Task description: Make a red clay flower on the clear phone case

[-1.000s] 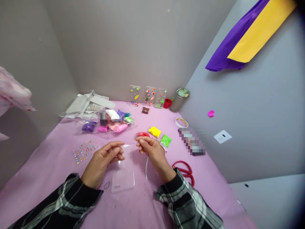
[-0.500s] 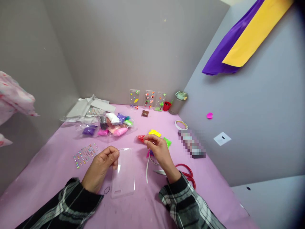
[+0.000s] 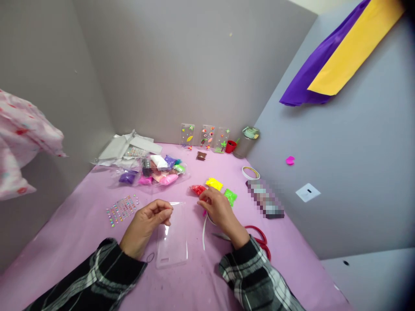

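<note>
A clear phone case (image 3: 173, 244) lies flat on the pink cloth. Over its upper left corner is my left hand (image 3: 147, 224), thumb and fingertips pressed together; whatever they pinch is too small to name. My right hand (image 3: 221, 212) is closed in a pinch too, just below the red clay packet (image 3: 197, 189), and its fingertips hide anything between them. Yellow (image 3: 214, 184) and green (image 3: 230, 197) clay packets lie behind and beside it. Under the right wrist are red-handled scissors (image 3: 266, 246), and a white strip (image 3: 204, 233) lies left of them.
A gem sticker sheet (image 3: 122, 210) and bagged clay packets (image 3: 162, 170) are on the left. Three decorated cases (image 3: 206, 137) stand at the wall beside a red pot (image 3: 230, 147) and a bottle (image 3: 247, 142). A tape roll (image 3: 250, 173) lies right.
The view has shifted slightly, moving the scene rightward in the picture. My right hand has come a little lower, away from the yellow packet, showing more of the red and green ones.
</note>
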Tool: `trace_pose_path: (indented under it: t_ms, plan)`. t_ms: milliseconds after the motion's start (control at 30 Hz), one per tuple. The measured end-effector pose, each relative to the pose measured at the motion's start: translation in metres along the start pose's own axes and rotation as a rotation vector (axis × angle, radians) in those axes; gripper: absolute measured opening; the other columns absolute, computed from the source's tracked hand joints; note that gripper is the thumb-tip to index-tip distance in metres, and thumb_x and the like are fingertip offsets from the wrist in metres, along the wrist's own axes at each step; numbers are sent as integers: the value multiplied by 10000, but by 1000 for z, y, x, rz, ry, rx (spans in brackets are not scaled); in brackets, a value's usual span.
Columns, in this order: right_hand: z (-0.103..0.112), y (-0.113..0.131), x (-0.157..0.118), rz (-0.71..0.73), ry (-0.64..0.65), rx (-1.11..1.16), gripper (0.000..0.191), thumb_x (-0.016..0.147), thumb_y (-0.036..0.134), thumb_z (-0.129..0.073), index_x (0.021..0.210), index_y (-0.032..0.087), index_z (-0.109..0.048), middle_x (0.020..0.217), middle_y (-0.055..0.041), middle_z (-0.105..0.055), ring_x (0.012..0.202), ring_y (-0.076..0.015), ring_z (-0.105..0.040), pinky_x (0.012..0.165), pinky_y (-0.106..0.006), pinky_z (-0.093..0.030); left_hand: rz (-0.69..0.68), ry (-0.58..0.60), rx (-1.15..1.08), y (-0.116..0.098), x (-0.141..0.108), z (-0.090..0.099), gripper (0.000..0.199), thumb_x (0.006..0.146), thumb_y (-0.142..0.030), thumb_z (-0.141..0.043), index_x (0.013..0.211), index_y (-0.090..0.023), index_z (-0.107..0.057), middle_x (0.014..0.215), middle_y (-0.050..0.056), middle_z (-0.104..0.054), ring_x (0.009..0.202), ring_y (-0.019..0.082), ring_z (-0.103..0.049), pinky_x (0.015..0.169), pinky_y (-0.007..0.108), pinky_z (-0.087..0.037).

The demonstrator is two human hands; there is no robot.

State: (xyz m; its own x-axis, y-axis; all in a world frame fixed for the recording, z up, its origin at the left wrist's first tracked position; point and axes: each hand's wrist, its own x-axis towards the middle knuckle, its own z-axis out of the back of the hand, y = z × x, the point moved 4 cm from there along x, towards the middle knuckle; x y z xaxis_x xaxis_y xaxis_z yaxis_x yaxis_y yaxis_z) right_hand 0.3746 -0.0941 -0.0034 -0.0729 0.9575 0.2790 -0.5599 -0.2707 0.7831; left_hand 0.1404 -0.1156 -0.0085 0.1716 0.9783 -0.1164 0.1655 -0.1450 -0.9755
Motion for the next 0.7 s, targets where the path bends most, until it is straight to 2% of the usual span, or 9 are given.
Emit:
trace_pose_path:
  t_ms: [133,200,267,367,500,567,700]
  plan:
    - [-7,2,-8,105,77,-272,245,839,58,-620,985,232,-715,1098,-90,-666,1009,-249,-606,813,-354,-448,-28,8,13,-1,1,-1,284,671,-375,-852,710,-195,-635,623,-55,-567,564,118,-547,587,239,-450]
    - [-7,7,-10,143,80,-397,281,889,78,-586,1084,240,-705,1139,-103,-659,1017,-253,-621,770,-339,-453,-37,19,14,0,1,-2,292,663,-367,-855,726,-202,-624,649,-55,-566,588,128,-562,605,253,-486]
    - [-6,13,-9,146,45,-416,235,919,118,-584,1075,242,-709,1094,-98,-681,976,-252,-637,738,-332,-449,-47,29,22,2,0,-2,275,672,-370,-852,756,-206,-647,687,-45,-583,637,144,-587,654,281,-527]
    - [-8,23,-9,124,-2,-292,144,935,175,-597,971,242,-720,976,-70,-727,879,-239,-656,736,-335,-448,-61,31,57,5,0,-2,224,718,-370,-826,833,-206,-727,802,-3,-663,714,162,-632,736,303,-541]
    - [-25,34,-15,43,82,56,145,967,240,-577,947,240,-720,788,-21,-703,716,-194,-647,678,-305,-447,-76,16,100,4,-2,-2,272,769,-393,-786,974,-219,-753,930,41,-736,754,189,-684,763,318,-536]
    - [-32,38,-19,10,111,181,154,972,260,-572,950,237,-722,756,-9,-681,683,-180,-634,653,-289,-441,-89,11,114,2,-2,-2,271,773,-419,-780,956,-223,-739,890,33,-735,748,194,-685,745,310,-532]
    - [-39,42,-23,-10,107,240,149,967,271,-581,956,232,-725,780,-13,-685,701,-176,-629,670,-284,-440,-120,2,157,-1,-2,-2,282,808,-472,-749,740,-206,-683,673,-10,-646,651,161,-607,673,259,-475]
